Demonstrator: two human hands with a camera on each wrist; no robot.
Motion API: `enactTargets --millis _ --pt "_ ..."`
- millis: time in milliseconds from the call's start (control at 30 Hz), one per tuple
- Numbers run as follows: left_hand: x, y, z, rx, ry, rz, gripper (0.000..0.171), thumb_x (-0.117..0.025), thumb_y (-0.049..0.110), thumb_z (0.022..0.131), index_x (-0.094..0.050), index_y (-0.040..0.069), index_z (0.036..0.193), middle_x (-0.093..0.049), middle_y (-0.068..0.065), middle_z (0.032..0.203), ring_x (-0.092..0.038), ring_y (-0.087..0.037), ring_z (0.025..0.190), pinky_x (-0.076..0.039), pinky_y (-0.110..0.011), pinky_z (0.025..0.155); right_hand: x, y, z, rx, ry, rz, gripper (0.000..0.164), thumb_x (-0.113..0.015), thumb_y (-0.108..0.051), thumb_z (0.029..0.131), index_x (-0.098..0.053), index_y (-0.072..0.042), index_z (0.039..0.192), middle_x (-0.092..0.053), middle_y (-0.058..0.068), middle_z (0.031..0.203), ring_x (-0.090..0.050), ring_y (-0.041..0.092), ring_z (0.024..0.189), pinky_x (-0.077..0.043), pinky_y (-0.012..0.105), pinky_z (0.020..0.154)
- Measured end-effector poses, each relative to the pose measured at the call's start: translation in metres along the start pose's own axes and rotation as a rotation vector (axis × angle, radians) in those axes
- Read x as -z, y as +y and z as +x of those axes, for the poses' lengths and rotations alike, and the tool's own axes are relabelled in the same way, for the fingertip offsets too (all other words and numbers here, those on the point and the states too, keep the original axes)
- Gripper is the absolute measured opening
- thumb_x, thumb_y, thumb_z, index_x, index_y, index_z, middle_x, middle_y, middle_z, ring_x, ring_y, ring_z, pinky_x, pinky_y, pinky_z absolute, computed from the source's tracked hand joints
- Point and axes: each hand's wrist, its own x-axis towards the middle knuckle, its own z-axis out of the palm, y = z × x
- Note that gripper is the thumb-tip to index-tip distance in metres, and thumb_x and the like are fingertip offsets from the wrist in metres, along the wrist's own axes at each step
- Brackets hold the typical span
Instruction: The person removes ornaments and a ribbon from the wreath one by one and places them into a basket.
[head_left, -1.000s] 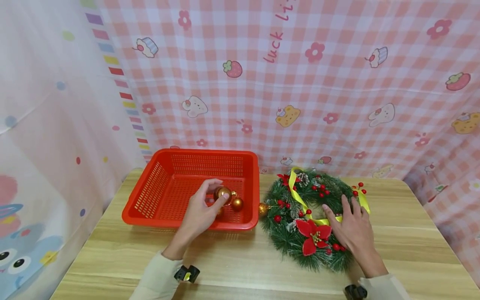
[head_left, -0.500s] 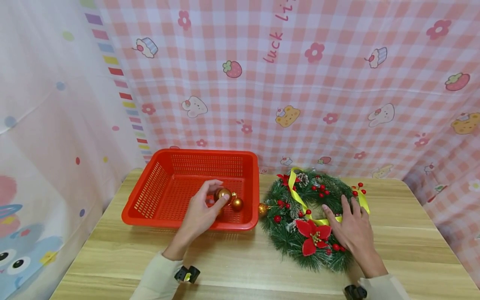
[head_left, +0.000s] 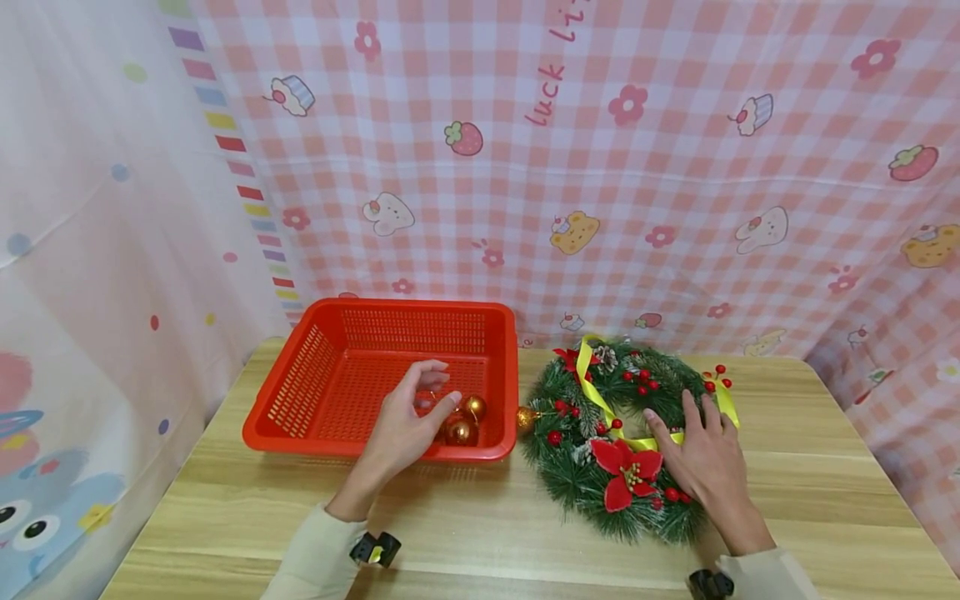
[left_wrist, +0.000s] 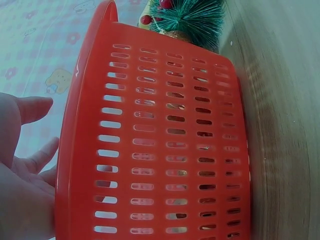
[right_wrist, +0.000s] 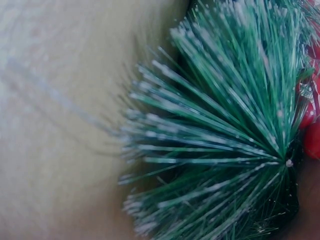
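Over the front right part of the red plastic basket, my left hand hovers with thumb and fingers spread and nothing between them. Just beyond its thumb, a shiny copper-gold Christmas bauble lies on the basket floor beside a smaller gold bauble. In the left wrist view the basket's slotted wall hides part of that hand. My right hand rests on the right side of a green Christmas wreath, fingers extended. Frosted wreath needles fill much of the right wrist view.
The wreath carries a yellow ribbon, a red poinsettia and red berries. Between basket and wreath sits a gold glittery bauble. The wooden table backs onto a pink checked curtain.
My left hand has let go of the copper-gold bauble, which now lies lower and nearer in the basket. The left fingers have spread apart. My right hand has stayed on the wreath.
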Motion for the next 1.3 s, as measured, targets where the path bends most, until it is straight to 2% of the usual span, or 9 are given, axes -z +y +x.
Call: enactTargets --millis 300,533,633,833,1167,1300 --pt "-0.009 0.005 0.003 -0.023 -0.016 0.016 0.041 -0.069 0.024 0.094 -0.054 0.019 0.133 -0.064 -0.003 0.124 -0.059 -0.022 0.11 -0.049 -0.046 0.091 0.0 0.001 0.0 -0.002 -0.006 0.001 0.089 -0.034 -0.064 0.099 -0.023 0.007 0.153 -0.02 0.04 0.152 -0.024 0.064 0.13 -0.026 0.073 0.103" --pt "-0.027 0.015 0.008 -0.063 -0.091 0.046 0.05 -0.068 0.023 0.094 -0.05 0.022 0.141 -0.064 -0.008 0.126 -0.06 -0.026 0.116 -0.049 -0.05 0.094 0.001 0.001 -0.001 -0.003 -0.029 0.006 0.09 -0.032 -0.065 0.1 -0.02 0.007 0.153 -0.018 0.04 0.153 -0.023 0.064 0.13 -0.025 0.073 0.103" --pt "-0.036 0.02 0.009 -0.082 -0.143 0.122 0.056 -0.067 0.025 0.095 -0.045 0.018 0.146 -0.061 -0.012 0.13 -0.06 -0.029 0.116 -0.048 -0.051 0.095 0.001 0.001 0.0 0.001 -0.034 0.003 0.09 -0.031 -0.065 0.1 -0.02 0.007 0.154 -0.017 0.04 0.153 -0.022 0.064 0.131 -0.025 0.073 0.104" --pt "-0.054 0.026 0.009 -0.054 -0.218 0.32 0.063 -0.061 0.038 0.098 -0.038 0.018 0.152 -0.056 -0.012 0.139 -0.053 -0.034 0.124 -0.046 -0.053 0.099 0.0 0.001 0.001 0.024 -0.023 0.004 0.09 -0.034 -0.063 0.1 -0.021 0.007 0.153 -0.019 0.04 0.152 -0.023 0.063 0.131 -0.024 0.072 0.105" --pt "-0.068 0.024 0.007 -0.05 -0.223 0.51 0.069 -0.052 0.052 0.099 -0.031 0.02 0.156 -0.053 -0.017 0.142 -0.054 -0.037 0.124 -0.047 -0.056 0.096 0.003 0.005 0.003 0.036 -0.053 -0.001 0.089 -0.035 -0.064 0.099 -0.02 0.005 0.154 -0.017 0.039 0.153 -0.023 0.064 0.131 -0.027 0.074 0.101" --pt "-0.071 0.023 0.007 -0.032 -0.243 0.547 0.071 -0.048 0.056 0.099 -0.026 0.022 0.158 -0.052 -0.015 0.144 -0.055 -0.035 0.123 -0.048 -0.055 0.093 0.006 0.01 0.004 0.053 -0.087 -0.004 0.089 -0.036 -0.063 0.099 -0.019 0.003 0.155 -0.016 0.038 0.154 -0.021 0.064 0.132 -0.027 0.075 0.1"
